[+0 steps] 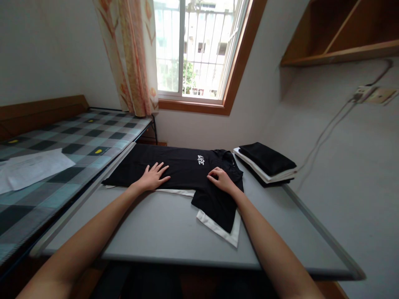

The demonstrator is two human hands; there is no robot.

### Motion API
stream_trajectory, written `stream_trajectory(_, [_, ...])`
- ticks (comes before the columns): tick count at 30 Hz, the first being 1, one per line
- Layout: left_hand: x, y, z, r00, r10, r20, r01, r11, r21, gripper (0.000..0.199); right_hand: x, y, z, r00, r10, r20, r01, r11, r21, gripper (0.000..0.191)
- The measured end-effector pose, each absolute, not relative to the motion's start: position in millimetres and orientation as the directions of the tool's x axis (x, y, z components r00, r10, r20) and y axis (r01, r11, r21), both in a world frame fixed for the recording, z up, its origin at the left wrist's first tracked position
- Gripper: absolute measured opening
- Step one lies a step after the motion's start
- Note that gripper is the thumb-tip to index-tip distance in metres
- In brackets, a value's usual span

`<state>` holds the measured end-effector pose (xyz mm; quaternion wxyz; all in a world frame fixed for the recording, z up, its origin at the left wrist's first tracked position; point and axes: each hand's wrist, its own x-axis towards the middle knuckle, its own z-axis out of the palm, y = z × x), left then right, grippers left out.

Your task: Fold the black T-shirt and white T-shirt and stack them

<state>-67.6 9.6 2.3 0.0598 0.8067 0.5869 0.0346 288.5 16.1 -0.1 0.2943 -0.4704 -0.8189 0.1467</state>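
Observation:
A black T-shirt point(181, 166) with white "LIFE" lettering lies flat across the grey table, its collar to the right and one sleeve pointing toward me. White cloth point(218, 228), apparently another shirt, shows under its near edge and sleeve. My left hand point(152, 176) rests palm down on the lower body of the black shirt, fingers spread. Near the collar, my right hand point(221, 179) is curled, thumb and fingertips brought together at the black fabric just below the lettering. Any fold of cloth between those fingertips is too small to make out clearly.
Folded black and white clothes point(266, 162) are stacked at the table's point(156, 236) back right, against the wall. To the left stands a bed with a checked cover point(102, 133) and white papers point(34, 166). A cable point(324, 133) hangs from the wall socket down behind the stack.

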Motion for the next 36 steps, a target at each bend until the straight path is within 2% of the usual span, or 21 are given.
stream_trajectory(3, [-67,8,3,0.309,0.951,-0.023,0.943,-0.303,0.138,0.070,288,16,-1,-0.379,0.855,0.354,0.694,0.515,-0.503,0.018])
stream_trajectory(6, [-70,8,2,0.319,0.948,0.008,0.939,-0.317,0.134,0.069,289,15,-2,-0.340,0.863,0.373,0.763,0.485,-0.428,0.019])
stream_trajectory(11, [-78,15,-1,0.290,0.948,0.134,0.937,-0.310,0.161,0.064,294,15,-1,-0.261,0.902,0.344,0.878,0.370,-0.305,0.030])
stream_trajectory(15, [-87,22,-3,0.219,0.959,0.181,0.955,-0.248,0.161,0.064,300,18,-3,-0.177,0.929,0.325,0.936,0.261,-0.236,0.042])
stream_trajectory(21, [-91,24,0,0.138,0.989,0.054,0.982,-0.143,0.122,0.069,306,22,-8,-0.140,0.970,0.199,0.963,0.180,-0.199,0.051])
stream_trajectory(36, [-86,19,10,0.126,0.986,-0.105,0.991,-0.119,0.065,0.073,306,15,4,-0.113,0.976,0.185,0.966,0.152,-0.210,0.045])
